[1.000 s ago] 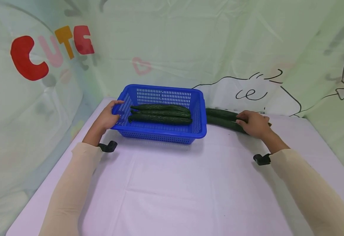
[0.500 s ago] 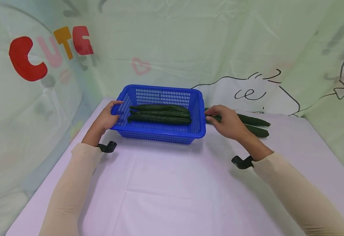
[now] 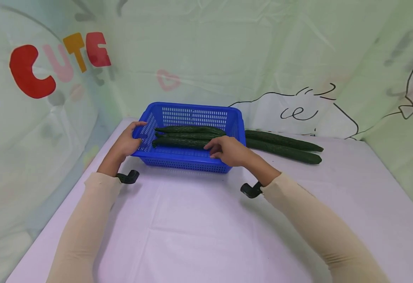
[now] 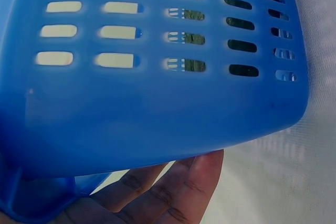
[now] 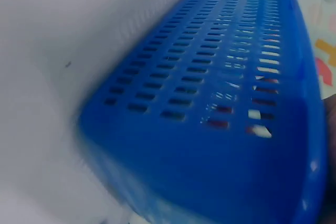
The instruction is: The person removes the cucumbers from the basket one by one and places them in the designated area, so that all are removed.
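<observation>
A blue plastic basket stands on the table in the head view, with three long dark green cucumbers lying side by side in it. My left hand grips the basket's left end; in the left wrist view its fingers show along the basket's edge. My right hand is over the front right part of the basket, fingers bent and pointing left, close to the cucumbers' right ends. I see nothing held in it, and whether it touches a cucumber is unclear. Two more cucumbers lie on the table right of the basket.
A pale cloth covers the table. Behind and beside it hangs a light green printed curtain with coloured letters at the left. Each wrist wears a small black camera mount.
My right hand has moved left from the far ends of the two loose cucumbers, past the basket's right rim, to over the basket. My left hand and the cucumbers have stayed in place.
</observation>
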The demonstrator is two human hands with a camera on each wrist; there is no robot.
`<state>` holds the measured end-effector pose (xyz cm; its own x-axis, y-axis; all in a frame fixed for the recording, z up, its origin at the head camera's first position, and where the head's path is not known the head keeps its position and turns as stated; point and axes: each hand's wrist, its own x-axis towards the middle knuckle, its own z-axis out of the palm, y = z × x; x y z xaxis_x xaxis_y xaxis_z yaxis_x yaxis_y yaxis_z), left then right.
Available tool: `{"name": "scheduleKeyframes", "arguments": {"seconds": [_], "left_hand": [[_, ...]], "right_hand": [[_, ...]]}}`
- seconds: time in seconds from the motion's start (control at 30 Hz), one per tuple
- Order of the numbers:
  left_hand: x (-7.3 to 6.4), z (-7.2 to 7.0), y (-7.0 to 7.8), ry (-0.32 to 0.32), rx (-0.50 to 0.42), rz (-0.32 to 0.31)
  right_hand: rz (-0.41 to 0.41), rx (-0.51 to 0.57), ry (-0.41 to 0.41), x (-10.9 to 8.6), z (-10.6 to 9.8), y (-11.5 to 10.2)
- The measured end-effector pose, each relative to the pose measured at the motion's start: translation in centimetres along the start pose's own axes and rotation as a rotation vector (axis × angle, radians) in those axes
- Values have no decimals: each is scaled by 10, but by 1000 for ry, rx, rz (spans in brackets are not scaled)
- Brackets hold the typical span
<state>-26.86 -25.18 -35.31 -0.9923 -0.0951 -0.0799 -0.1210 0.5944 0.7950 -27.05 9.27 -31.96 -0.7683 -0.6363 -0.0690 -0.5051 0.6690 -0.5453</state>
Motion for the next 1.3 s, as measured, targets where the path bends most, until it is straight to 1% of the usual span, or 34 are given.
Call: {"name": "scheduleKeyframes", "arguments": {"seconds": [0.17, 0.3, 0.37, 0.53, 0.6, 0.73, 0.83, 1.0, 1.17, 1.3], "left_hand": [[-1, 0, -1, 5, 3, -8], [0, 0, -1, 1, 8, -2], [0, 1, -1, -3, 9, 3], [0, 3, -1, -7, 18, -2], [0, 2, -1, -4, 20, 0], [0, 2, 0, 6, 21, -5], [-2, 0, 2, 5, 21, -11], [-3, -2, 4, -4, 7, -6], [-3, -1, 3, -11, 6, -1], [-2, 0, 1, -13, 9, 2]], "right_hand": [[102, 90, -83, 25, 6, 1], [143, 127, -122, 36, 10, 6], [146, 106, -127, 39, 13, 9], [120, 66, -160, 45, 17, 15], [116, 63, -179, 46, 17, 16], [115, 16, -204, 48, 17, 15], [120, -12, -223, 50, 16, 14], [134, -16, -243, 52, 14, 13], [161, -35, -264, 52, 15, 14], [178, -80, -272, 50, 16, 13]]}}
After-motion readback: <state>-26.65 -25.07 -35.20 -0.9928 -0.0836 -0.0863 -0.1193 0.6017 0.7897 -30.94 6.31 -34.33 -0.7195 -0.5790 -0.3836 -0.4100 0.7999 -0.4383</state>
